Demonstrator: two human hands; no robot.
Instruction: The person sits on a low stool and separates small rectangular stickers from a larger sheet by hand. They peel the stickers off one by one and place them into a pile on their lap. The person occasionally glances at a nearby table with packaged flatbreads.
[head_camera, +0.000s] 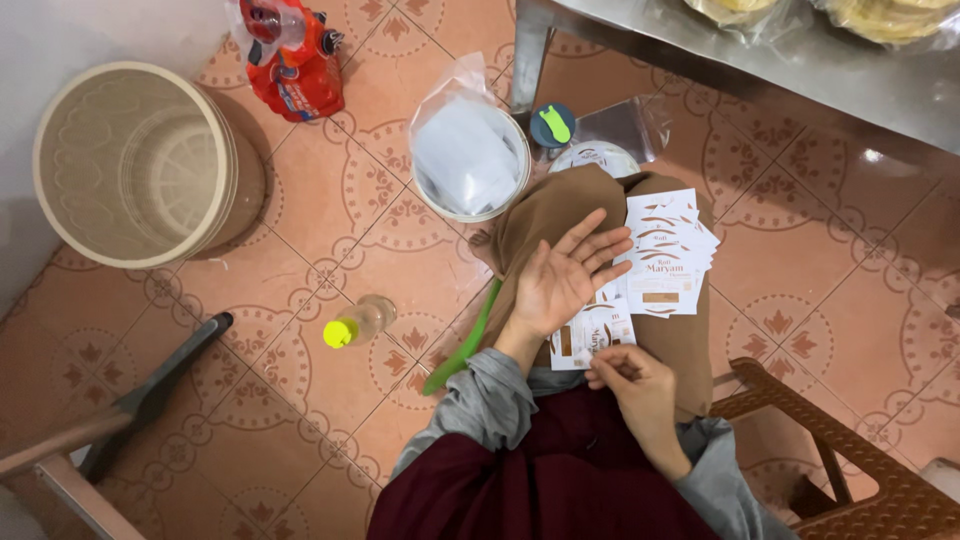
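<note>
My left hand (562, 278) is held palm up with fingers spread above my lap, holding nothing. My right hand (632, 381) is closed, pinching the edge of a white printed label sheet (590, 333) that lies on the brown cloth (560, 205) over my lap. A fanned stack of similar white labels (668, 250) rests on the cloth just right of my left hand. A long green strip (468, 342) lies along the left side of my leg.
A small clear bottle with a yellow cap (357, 324) lies on the tiled floor. A beige bucket (135, 165), a white bucket lined with plastic (470, 155), a red packet (292, 62), a metal table (800, 60) and a brown plastic chair (850, 460) surround me.
</note>
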